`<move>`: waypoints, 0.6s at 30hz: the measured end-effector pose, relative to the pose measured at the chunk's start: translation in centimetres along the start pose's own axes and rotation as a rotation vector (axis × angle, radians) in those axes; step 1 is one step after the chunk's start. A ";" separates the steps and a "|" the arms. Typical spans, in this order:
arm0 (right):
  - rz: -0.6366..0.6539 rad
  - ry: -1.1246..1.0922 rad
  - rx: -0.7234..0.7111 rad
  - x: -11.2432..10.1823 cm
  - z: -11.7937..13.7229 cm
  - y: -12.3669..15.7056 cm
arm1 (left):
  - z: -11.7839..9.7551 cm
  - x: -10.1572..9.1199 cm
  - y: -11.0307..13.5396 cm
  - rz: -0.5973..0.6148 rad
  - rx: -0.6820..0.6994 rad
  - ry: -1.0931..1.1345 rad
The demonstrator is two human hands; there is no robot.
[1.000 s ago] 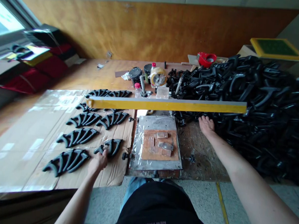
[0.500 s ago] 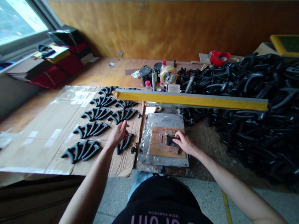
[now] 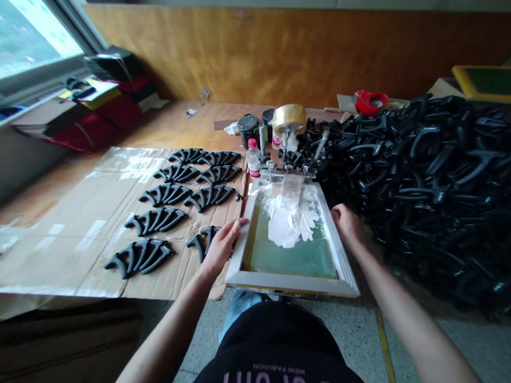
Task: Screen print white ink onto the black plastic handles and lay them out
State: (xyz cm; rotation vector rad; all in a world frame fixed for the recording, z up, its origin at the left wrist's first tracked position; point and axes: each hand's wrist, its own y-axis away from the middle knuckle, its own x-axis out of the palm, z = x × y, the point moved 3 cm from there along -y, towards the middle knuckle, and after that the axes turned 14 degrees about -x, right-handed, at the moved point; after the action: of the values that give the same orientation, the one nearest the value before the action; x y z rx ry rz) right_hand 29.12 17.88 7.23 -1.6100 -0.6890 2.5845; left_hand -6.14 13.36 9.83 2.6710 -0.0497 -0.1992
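Observation:
A screen printing frame (image 3: 235, 265) lies lowered over the work plate, its green mesh carrying a spread of white ink (image 3: 283, 226). At its left rail is my left hand (image 3: 223, 244), closed with the fingertips on the edge. My right hand (image 3: 347, 224) is curled beside the right rail, close to the pile of black parts; whatever its fingers hold is hidden. A clear squeegee (image 3: 290, 190) rests in the ink near the hinge clamps (image 3: 288, 173). The small black part and the jig under the screen are covered.
Rows of curved black parts (image 3: 155, 220) lie on cardboard (image 3: 72, 262) to the left. A big pile of black parts (image 3: 443, 207) fills the right. Behind the frame stand a red-capped bottle (image 3: 253, 160), a black tub (image 3: 248, 128) and a tape roll (image 3: 289, 118).
The raised screen has swung down flat over the plate and the black part. My left hand has moved right to its rail; my right hand has left the black part and moved right.

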 end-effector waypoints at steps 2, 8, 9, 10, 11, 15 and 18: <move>-0.087 0.064 -0.015 -1.2 0.7 -2.6 | 4.0 0.5 -1.0 0.016 -0.072 -0.035; 0.242 0.157 -0.334 3.0 9.3 -6.9 | 8.8 1.4 -3.9 -0.030 -0.122 -0.192; 0.310 0.158 -0.363 3.7 10.0 -6.1 | 8.9 1.4 -4.0 -0.031 -0.127 -0.208; 0.358 0.157 -0.407 4.1 10.5 -4.9 | 8.9 1.4 -4.0 -0.031 -0.131 -0.215; 0.390 0.152 -0.472 4.1 10.9 -3.6 | 8.8 1.3 -3.9 -0.032 -0.133 -0.214; 0.503 0.059 -0.796 2.1 10.9 0.4 | 8.9 1.3 -3.7 -0.038 -0.113 -0.195; 0.545 0.009 -0.819 1.1 10.7 0.1 | 8.8 1.3 -3.6 -0.051 -0.093 -0.212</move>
State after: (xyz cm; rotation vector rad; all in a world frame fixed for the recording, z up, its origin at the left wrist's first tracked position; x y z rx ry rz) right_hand 19.43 14.22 10.25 -2.2704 -1.6828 2.8111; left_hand -6.20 12.60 0.27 2.5506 -0.0377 -0.4886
